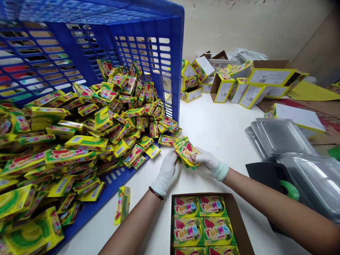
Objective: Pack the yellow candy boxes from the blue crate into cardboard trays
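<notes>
Both hands wear white gloves and meet over the white table, just right of the crate's opening. My right hand (208, 162) grips several small yellow-and-green candy boxes (185, 151) with fruit pictures, held together as a stack. From the other side, my left hand (169, 168) has its fingers closed at the lower left edge of the same boxes. Below the hands stands an open carton (240, 226) with rows of matching boxes lettered TWINS, face up. One loose candy box (122, 205) lies on the table left of my left forearm.
A blue plastic crate (181, 63) lies on its side at left, heaped with loose candy boxes (103, 118). Printed cartons (271, 76) stand at the back right. Clear plastic trays (284, 140) and a black tape dispenser (262, 173) sit by my right forearm.
</notes>
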